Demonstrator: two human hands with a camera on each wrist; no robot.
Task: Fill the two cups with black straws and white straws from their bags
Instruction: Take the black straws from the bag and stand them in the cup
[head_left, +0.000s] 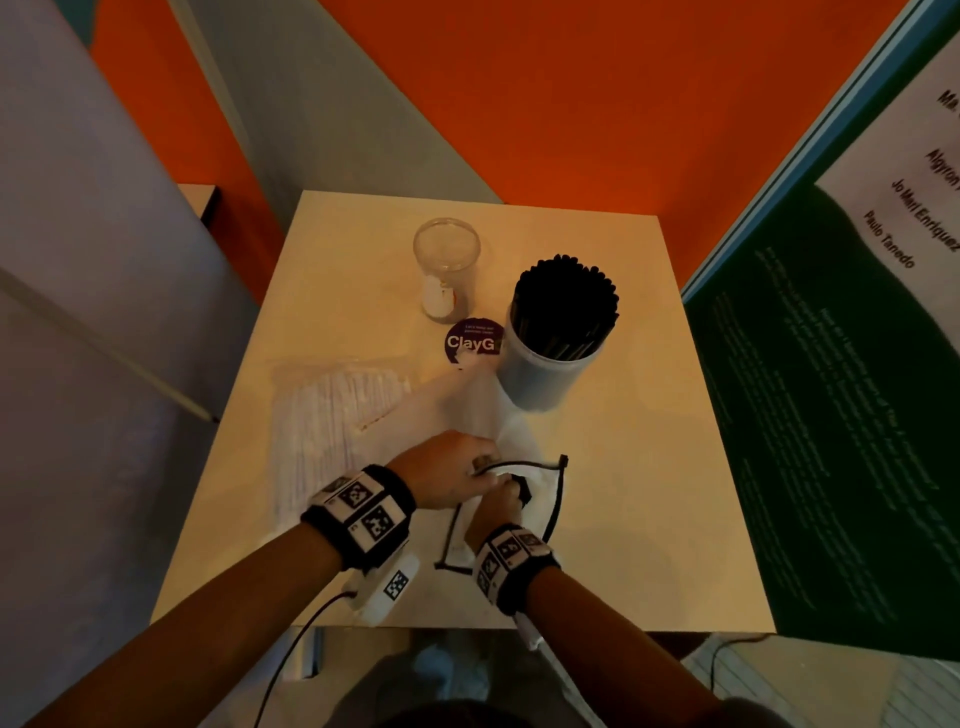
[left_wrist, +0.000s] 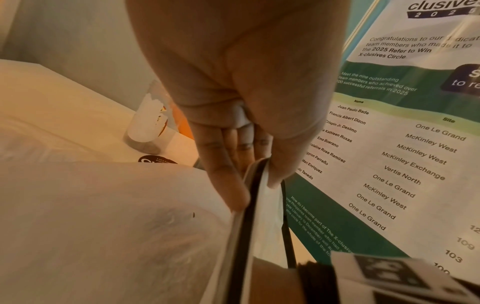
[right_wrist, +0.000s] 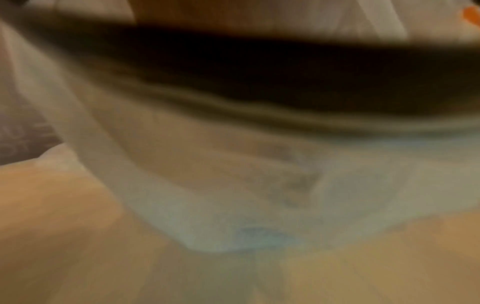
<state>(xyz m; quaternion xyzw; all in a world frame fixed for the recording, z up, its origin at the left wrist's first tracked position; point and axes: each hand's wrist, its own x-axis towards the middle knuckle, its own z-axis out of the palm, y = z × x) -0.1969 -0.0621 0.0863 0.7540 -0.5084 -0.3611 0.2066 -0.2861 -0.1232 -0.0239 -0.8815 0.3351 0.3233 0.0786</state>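
Note:
A white cup (head_left: 540, 379) packed with black straws (head_left: 566, 301) stands right of centre on the table. Behind it to the left is a clear cup (head_left: 447, 260) with no straws in it, also seen in the left wrist view as the clear cup (left_wrist: 150, 123). A bag of white straws (head_left: 332, 415) lies flat at the left. A limp clear bag (head_left: 483, 410) with a black zip rim (head_left: 558, 493) lies in front of the white cup. My left hand (head_left: 470, 475) pinches its rim between thumb and fingers (left_wrist: 228, 185). My right hand (head_left: 506, 493) grips the same rim close by. The right wrist view is only blurred plastic.
A round purple sticker (head_left: 474, 343) lies between the two cups. A green poster board (head_left: 831, 415) stands along the table's right edge, an orange wall behind. Bare tabletop (head_left: 649, 467) shows to the right of my hands.

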